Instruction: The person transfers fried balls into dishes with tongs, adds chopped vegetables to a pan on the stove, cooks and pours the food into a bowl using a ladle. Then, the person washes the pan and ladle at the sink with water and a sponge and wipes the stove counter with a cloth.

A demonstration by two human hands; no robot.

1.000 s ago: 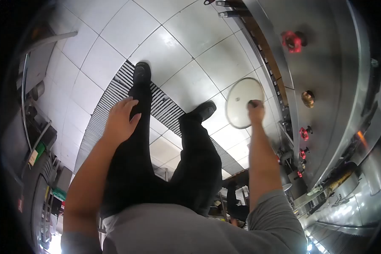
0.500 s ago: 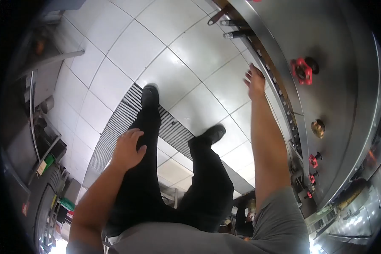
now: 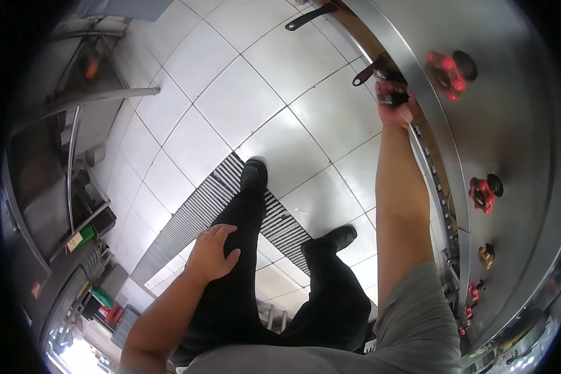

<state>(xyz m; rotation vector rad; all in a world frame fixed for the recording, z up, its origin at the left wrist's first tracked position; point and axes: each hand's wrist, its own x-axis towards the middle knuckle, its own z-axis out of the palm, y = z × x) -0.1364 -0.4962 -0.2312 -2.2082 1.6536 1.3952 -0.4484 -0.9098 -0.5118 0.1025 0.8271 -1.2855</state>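
My right hand point(image 3: 396, 107) reaches to the stove's lower edge, its fingers wrapped around a black handle point(image 3: 393, 98) that sticks out from under the front. A second dark handle with a metal end seems to lie right beside it, partly hidden by the fingers. Whatever the gripped handle belongs to is out of sight under the stove. Just beyond the hand, a dark red handle point(image 3: 364, 76) with a hanging hole juts out. Farther off is a long black handle point(image 3: 310, 17), like a pan's. My left hand point(image 3: 213, 252) hangs over my left thigh, fingers apart and holding nothing.
Red valve knobs point(image 3: 482, 194) and a brass-coloured knob point(image 3: 487, 255) line the steel stove front point(image 3: 445, 124) on my right. Slotted drain grating point(image 3: 193, 215) crosses the white tiled floor point(image 3: 280, 137) under my feet. Metal racks with a steel tube point(image 3: 115, 95) stand on the left.
My right hand, earlier free over the floor beside the stove edge, has moved forward and closed around the black handle. My view has shifted forward along the stove. The left hand stays empty.
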